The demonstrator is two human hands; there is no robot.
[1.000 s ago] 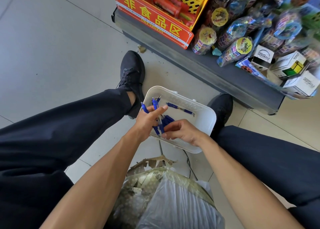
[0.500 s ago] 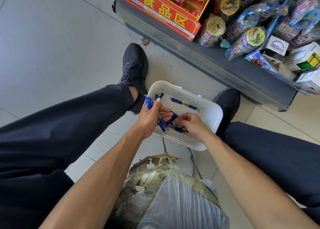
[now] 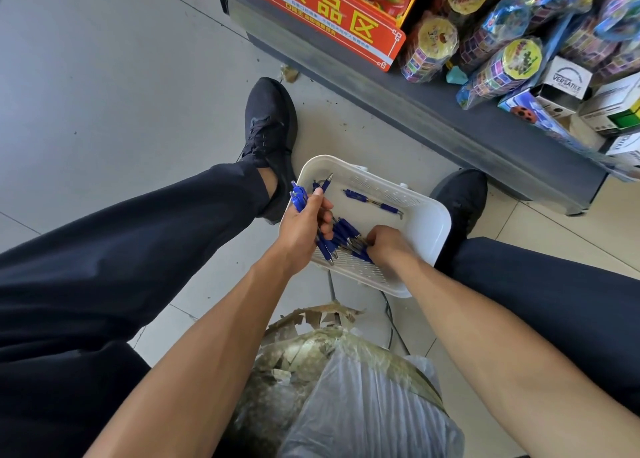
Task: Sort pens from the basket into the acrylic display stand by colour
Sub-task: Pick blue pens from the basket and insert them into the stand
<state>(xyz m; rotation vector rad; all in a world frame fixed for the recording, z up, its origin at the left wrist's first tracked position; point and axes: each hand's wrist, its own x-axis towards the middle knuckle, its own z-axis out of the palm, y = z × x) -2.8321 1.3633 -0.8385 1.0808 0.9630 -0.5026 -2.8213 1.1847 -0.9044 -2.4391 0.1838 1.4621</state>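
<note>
Seen from above, the person sits with both legs in dark trousers (image 3: 104, 267) spread wide over a grey tiled floor (image 3: 104, 76), a black shoe at the end of each. Both bare forearms reach forward and down between the knees, converging over a white plastic basket (image 3: 429, 225) that sits on the floor between the shoes.

The left hand (image 3: 303, 229) is at the basket's near left corner, back of the hand toward the camera, its fingers curled round a bundle of blue pens (image 3: 298, 198) whose ends stick out above the thumb and below the palm. The right hand (image 3: 389, 246) is lower inside the basket, knuckles up, fingers bent down into a loose heap of blue pens (image 3: 346, 236) on the perforated bottom; whether they pinch a pen cannot be told, since the fingertips are hidden. The two hands are close together, the heap between them.

One more blue pen (image 3: 372, 201) lies alone across the far part of the basket, apart from both hands.

Beyond the basket runs a dark low shelf (image 3: 450, 121) carrying a red sign with yellow characters (image 3: 325, 14), bagged colourful toys (image 3: 502, 66) and small white boxes (image 3: 568, 83). Nearest the camera, between the forearms, stands a bundle wrapped in clear plastic (image 3: 363, 416) with torn brown paper on top.
</note>
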